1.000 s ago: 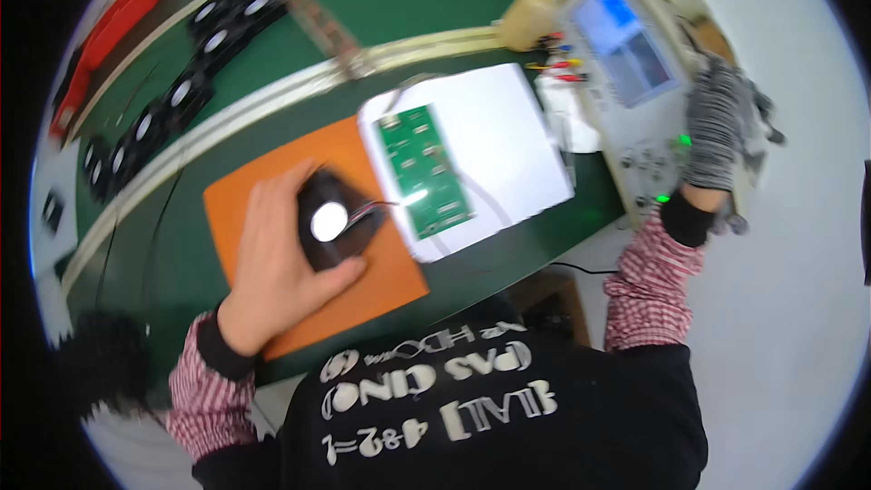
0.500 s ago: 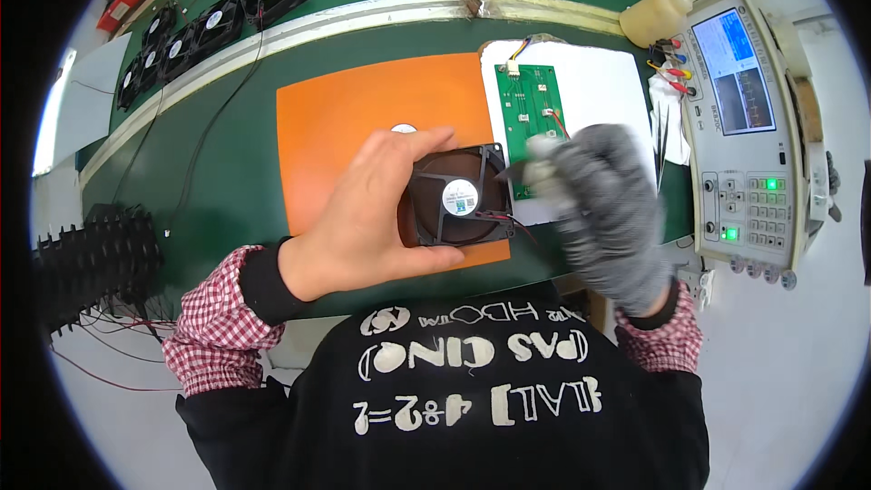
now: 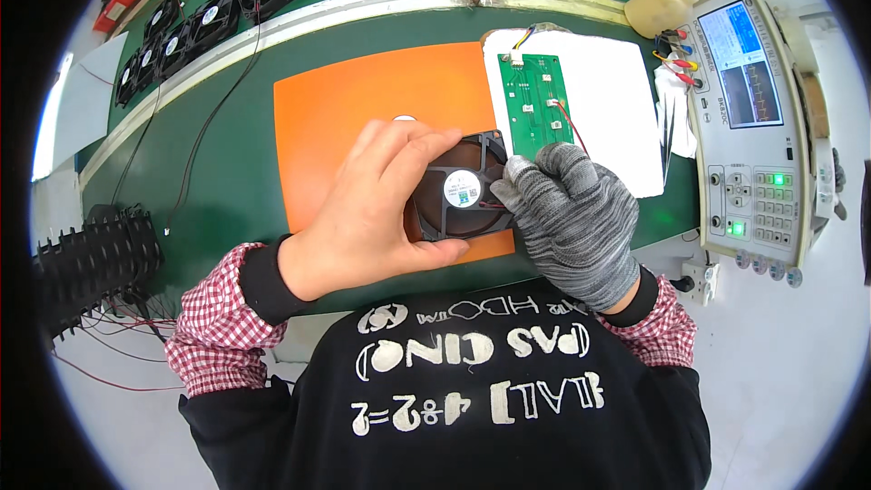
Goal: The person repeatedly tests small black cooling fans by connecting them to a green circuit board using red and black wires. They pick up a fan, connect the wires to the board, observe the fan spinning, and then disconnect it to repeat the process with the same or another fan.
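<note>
A black square cooling fan [image 3: 434, 209] with a round white label lies over the orange sheet, its label up. My bare left hand [image 3: 381, 195] is closed around its left side, fingers on the far edge and thumb on the near edge. My right hand [image 3: 567, 218], in a grey knit glove, has its fingers pressed together at the fan's right edge, close to where its thin lead wires come out. What those fingertips pinch is hidden. Just beyond the glove lies a green circuit board [image 3: 535, 95], with a red wire running from it toward the glove.
Under the fan is an orange sheet [image 3: 336, 127]; a white pad [image 3: 617, 100] bears the board. A test instrument [image 3: 748, 172] with a lit screen and a cream bottle [image 3: 660, 9] stand right. More fans [image 3: 213, 18] line the back left; stacked black parts [image 3: 95, 259] sit far left.
My gloved right hand has moved left and closed its fingers at the fan's right edge. My left hand keeps its hold; the fan has barely shifted.
</note>
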Tool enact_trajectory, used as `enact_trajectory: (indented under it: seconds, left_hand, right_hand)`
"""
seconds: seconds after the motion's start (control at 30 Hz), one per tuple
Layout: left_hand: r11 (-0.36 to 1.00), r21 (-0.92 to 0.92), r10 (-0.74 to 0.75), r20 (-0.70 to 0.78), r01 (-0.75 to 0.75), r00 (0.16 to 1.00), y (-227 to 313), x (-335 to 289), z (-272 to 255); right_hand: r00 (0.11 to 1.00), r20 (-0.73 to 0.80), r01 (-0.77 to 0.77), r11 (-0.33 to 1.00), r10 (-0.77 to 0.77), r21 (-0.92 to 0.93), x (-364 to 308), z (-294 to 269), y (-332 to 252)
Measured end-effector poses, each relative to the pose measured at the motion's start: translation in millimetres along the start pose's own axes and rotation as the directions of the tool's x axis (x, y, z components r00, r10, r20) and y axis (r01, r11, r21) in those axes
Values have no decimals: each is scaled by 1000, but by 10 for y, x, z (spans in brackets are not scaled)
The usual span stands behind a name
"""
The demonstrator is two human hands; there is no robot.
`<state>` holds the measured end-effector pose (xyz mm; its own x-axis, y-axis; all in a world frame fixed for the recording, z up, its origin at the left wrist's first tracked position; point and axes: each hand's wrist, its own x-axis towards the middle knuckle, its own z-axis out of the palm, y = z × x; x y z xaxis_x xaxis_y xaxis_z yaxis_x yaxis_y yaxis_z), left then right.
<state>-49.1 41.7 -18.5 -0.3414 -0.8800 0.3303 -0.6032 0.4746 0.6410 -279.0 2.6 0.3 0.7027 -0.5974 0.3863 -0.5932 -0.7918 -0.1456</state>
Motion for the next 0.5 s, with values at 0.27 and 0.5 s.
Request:
enact_trajectory:
  seconds: [0.27, 0.5]
  left_hand:
    - [1000, 20, 16, -35, -15, 999, 17, 8, 18]
    - [998, 44, 44, -53, -42, 998, 14, 35, 28]
  right_hand:
    - [979, 131, -189, 928, 154, 322, 96, -21, 71]
    - [985, 85, -170, 822, 148, 543, 185, 199, 194]
